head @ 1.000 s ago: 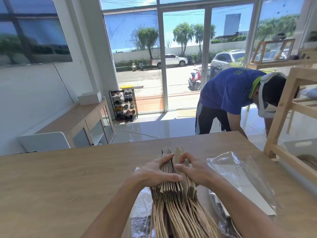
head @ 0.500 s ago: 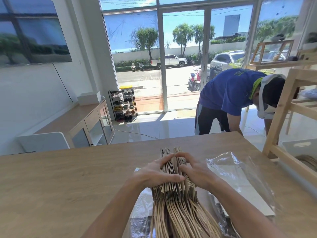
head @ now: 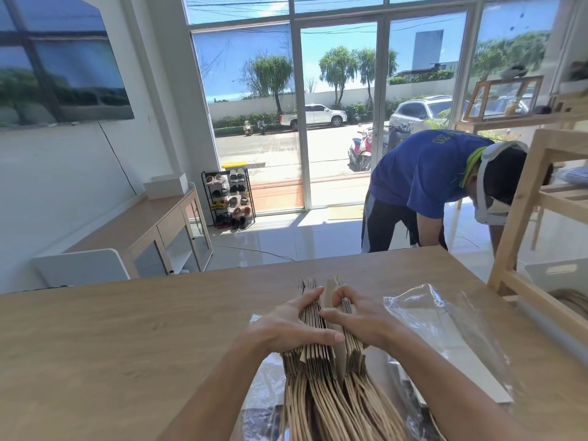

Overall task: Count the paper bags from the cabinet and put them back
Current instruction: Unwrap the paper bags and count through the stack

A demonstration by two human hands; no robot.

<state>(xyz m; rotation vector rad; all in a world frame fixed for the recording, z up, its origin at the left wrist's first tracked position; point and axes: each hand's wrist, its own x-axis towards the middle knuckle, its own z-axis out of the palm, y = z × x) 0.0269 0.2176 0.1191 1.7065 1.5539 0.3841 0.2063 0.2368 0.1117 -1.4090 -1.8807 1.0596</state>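
paper bags [head: 321,364] are standing on edge between your fingers [head: 313,296]; your left hand [head: 286,326] is clasping one bundle, your right hand [head: 366,319] is pinching the other, likely parting them to mark the count

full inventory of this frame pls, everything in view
paper bags: one thick stack, number not readable, brown, on the table between the hands
plastic wrap: one, clear, under and right of the stack
table: one, light wood, foreground
sideboard: one, light wood, left wall
box: one, white, on the sideboard
TV: one, dark, left wall
shoe rack: one, black, by the glass door
shelf unit: one, pale wood, right edge
other person: one, blue shirt, bent over beyond the table
left hand: one, grips the stack's left part
right hand: one, pinches the stack's right part
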